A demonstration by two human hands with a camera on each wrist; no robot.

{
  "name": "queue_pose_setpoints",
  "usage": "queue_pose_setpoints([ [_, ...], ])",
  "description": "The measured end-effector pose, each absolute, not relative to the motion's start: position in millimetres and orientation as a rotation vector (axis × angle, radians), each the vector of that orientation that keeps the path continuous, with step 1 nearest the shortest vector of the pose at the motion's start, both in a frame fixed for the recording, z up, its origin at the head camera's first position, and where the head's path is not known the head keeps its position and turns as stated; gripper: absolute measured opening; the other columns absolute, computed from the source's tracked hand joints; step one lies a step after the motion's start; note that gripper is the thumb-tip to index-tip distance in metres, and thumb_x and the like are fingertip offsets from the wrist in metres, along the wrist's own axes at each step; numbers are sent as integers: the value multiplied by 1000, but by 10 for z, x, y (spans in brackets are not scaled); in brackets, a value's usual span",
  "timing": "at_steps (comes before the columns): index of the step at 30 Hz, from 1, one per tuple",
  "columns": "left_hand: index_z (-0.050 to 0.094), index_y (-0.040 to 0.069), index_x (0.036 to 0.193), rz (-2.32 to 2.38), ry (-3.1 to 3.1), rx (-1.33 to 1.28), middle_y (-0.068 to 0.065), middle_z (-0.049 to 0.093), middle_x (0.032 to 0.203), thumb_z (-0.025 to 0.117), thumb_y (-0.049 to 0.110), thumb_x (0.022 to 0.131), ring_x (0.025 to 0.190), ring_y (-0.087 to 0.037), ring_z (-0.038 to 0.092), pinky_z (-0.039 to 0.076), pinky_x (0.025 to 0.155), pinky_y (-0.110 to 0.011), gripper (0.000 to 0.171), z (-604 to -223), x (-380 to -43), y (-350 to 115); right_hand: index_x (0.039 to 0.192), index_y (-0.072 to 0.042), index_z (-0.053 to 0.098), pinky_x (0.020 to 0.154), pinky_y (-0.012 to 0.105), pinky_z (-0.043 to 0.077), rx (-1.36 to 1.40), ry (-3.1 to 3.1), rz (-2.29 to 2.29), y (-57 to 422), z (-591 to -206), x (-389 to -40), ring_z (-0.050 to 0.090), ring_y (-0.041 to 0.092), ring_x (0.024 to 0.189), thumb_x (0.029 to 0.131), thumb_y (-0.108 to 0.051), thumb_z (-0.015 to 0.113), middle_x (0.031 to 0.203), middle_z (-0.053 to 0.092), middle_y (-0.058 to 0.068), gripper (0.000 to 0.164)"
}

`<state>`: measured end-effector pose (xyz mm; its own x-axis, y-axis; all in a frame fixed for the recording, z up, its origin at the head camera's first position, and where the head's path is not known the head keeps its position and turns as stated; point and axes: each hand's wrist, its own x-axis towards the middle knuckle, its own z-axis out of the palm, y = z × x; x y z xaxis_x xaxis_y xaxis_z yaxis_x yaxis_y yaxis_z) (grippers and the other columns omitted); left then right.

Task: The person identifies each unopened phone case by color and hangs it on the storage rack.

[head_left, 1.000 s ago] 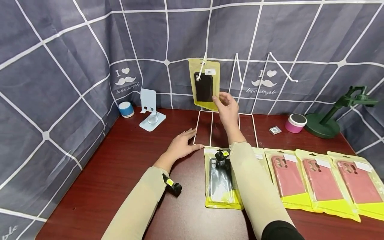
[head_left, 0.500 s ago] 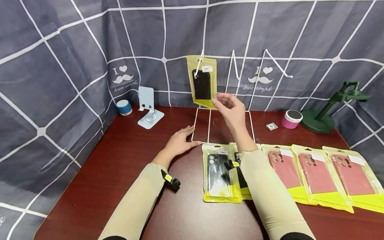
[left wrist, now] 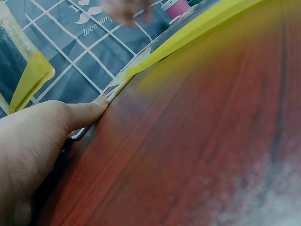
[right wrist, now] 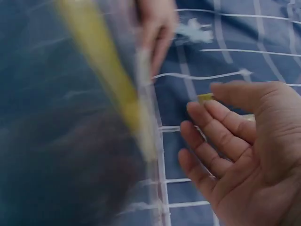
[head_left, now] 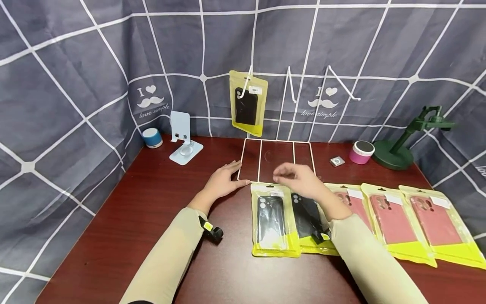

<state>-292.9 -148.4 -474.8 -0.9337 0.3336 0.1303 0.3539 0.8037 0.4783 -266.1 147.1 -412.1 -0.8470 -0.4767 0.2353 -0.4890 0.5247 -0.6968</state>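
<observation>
The hanging pouch (head_left: 248,110) is on a hook of the rack (head_left: 260,160), upper centre of the frame. The left hand (head_left: 221,182), thumb and fingers spread, touches the rack's base at its near left corner. The right hand (head_left: 301,181), fingers loosely bent and pinching nothing, is over the black pouches (head_left: 271,219), lower centre. Pink pouches (head_left: 398,219) lie lower right.

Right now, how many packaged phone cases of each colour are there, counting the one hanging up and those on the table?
Black phone cases: 3 (1 hanging, 2 on the table)
Pink phone cases: 3 (all on the table)
Total: 6
</observation>
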Motion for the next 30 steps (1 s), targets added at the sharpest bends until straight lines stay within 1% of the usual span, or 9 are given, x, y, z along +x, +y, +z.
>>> queue_pose_setpoints([
  [3,45,14,153,-801,-2939,-569,-5,39,159,63,69,87,148,-29,32,28,119,-46,88,-4741,-2927,-1484,108,-15,72,87,42,55,905,-2805,1201,1560,-4334,-2642,68,19,98,91,-20,75,103,72,-1,18],
  [5,45,13,153,-799,-2935,-570,-5,39,159,63,69,87,148,-29,33,28,120,-45,88,-4746,-2926,-1485,109,-15,71,89,43,55,927,-2820,1188,1601,-4458,-2650,66,19,101,89,-22,78,107,69,0,23],
  [8,44,14,153,-788,-2946,-568,-5,39,159,62,69,87,148,-29,32,27,120,-44,88,-4767,-2923,-1489,112,-18,70,89,40,51,971,-2811,1151,1633,-4564,-2658,60,19,103,85,-29,82,110,64,-1,31],
  [12,44,14,154,-774,-2955,-575,-4,38,159,61,70,88,148,-27,31,27,120,-44,88,-4776,-2917,-1490,109,-18,71,84,40,46,1032,-2774,1071,1637,-4586,-2654,54,19,100,82,-34,84,111,62,-2,35],
  [15,44,14,153,-777,-2941,-579,-3,39,159,61,68,89,148,-26,32,27,120,-45,86,-4759,-2915,-1487,105,-17,71,85,40,45,1051,-2761,1050,1631,-4569,-2650,54,20,103,82,-34,84,112,62,-1,31],
  [20,44,14,154,-770,-2949,-575,-3,39,159,61,69,88,148,-27,31,28,120,-46,87,-4743,-2910,-1489,89,-17,68,82,39,45,1102,-2747,1027,1636,-4571,-2660,53,22,102,88,-23,79,113,60,3,13],
  [22,43,14,154,-770,-2952,-571,-3,39,159,61,70,88,148,-28,31,28,120,-46,88,-4741,-2908,-1493,85,-19,65,80,38,44,1119,-2740,1018,1640,-4577,-2665,53,21,99,90,-21,77,113,59,4,14],
  [27,44,14,154,-782,-2954,-565,-6,38,159,61,70,88,148,-28,31,27,120,-44,88,-4745,-2907,-1488,85,-21,64,79,37,45,1120,-2742,1004,1638,-4576,-2659,52,19,93,92,-27,76,113,58,3,15],
  [30,44,13,153,-796,-2947,-567,-7,39,159,62,69,88,148,-27,32,26,121,-43,88,-4747,-2904,-1493,87,-19,67,79,37,46,1139,-2729,1009,1636,-4584,-2662,52,19,93,92,-24,75,114,58,4,11],
])
